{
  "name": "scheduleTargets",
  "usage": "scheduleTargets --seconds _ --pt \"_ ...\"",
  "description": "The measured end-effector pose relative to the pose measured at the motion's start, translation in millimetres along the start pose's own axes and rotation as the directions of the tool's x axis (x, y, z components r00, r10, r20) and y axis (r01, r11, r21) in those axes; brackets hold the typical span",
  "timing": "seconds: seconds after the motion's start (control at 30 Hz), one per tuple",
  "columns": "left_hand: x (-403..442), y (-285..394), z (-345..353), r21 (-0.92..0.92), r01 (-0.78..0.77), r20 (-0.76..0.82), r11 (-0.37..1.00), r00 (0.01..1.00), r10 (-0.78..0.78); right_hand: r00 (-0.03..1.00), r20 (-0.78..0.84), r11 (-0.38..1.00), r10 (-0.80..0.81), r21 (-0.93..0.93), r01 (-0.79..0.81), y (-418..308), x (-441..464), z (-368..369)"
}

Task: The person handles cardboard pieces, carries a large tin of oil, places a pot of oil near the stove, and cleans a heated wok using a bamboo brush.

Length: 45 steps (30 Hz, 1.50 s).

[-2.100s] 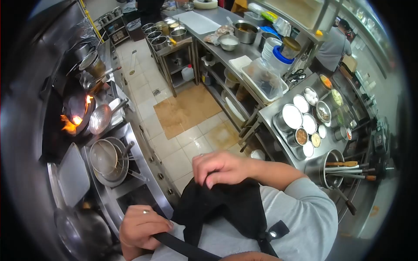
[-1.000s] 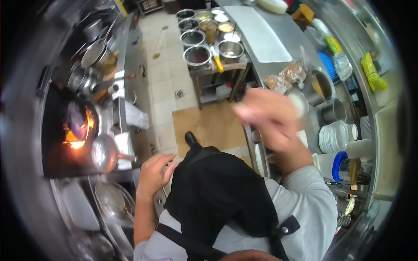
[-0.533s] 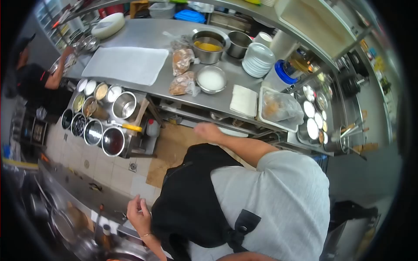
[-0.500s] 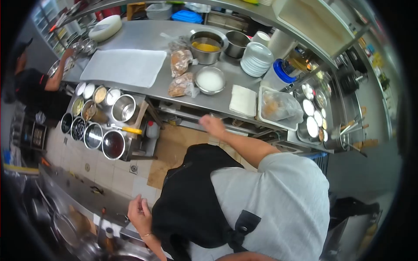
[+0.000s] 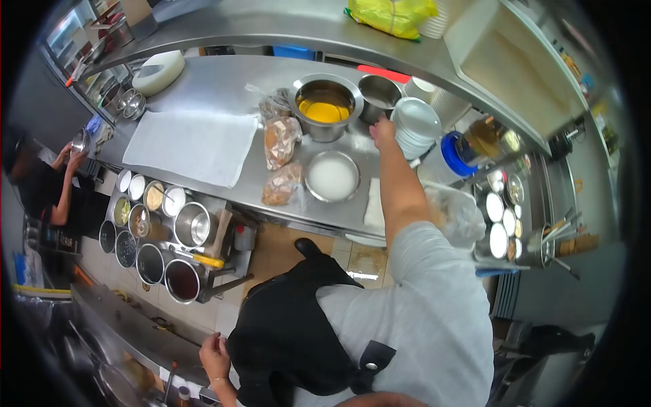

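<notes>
My right hand (image 5: 383, 131) reaches across the steel counter, between a deep steel pot (image 5: 380, 91) and a stack of pale plates (image 5: 416, 121). Its fingers are bent, and I cannot make out whether they touch or hold anything. Low on the left, beside the black apron (image 5: 291, 325), my left hand (image 5: 215, 355) hangs with its fingers curled; what is inside them, if anything, is hidden. Nearer on the counter stand a wide pot with yellow contents (image 5: 325, 108), a bowl of white contents (image 5: 332, 177) and bagged brown food (image 5: 281, 142).
A co-worker (image 5: 51, 183) at the far left holds a metal bowl (image 5: 81, 140). Several steel containers (image 5: 150, 263) stand on a low table. An overhead shelf (image 5: 285, 27) runs above the counter. Food tins (image 5: 498, 240) stand at the right.
My right hand has moved forward and right, from near the counter's front edge to beside the plates. My left hand has dropped slightly. The view has shifted closer to the counter.
</notes>
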<state>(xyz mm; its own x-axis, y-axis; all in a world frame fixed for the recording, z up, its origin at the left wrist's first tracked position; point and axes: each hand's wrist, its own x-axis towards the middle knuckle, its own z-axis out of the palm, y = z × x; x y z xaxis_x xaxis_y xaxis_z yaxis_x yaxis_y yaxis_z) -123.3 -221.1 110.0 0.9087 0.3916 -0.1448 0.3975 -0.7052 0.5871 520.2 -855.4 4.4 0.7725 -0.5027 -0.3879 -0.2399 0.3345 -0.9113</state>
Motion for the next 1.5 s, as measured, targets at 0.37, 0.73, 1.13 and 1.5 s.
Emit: scheduleTargets --seconds 0.37,0.73,1.13,1.5 --pt "-68 -105 146 0.063 0.563 0.304 0.824 0.775 -0.553 0.91 0.087 -0.064 -0.405 -0.996 0.067 -5 90 32" --pt "-25 -92 204 -0.026 0.669 0.28 0.742 0.718 -0.637 0.901 0.024 -0.258 -0.433 -0.961 -0.098 -38 146 45" --pt "-160 -123 208 -0.16 0.708 0.304 0.688 0.699 -0.648 0.902 0.247 0.934 -0.354 0.143 0.327 -162 173 73" --pt "-150 -120 212 -0.22 0.804 0.19 0.553 0.591 -0.784 0.817 0.577 1.0 -0.003 0.009 -0.003 -103 -61 258"
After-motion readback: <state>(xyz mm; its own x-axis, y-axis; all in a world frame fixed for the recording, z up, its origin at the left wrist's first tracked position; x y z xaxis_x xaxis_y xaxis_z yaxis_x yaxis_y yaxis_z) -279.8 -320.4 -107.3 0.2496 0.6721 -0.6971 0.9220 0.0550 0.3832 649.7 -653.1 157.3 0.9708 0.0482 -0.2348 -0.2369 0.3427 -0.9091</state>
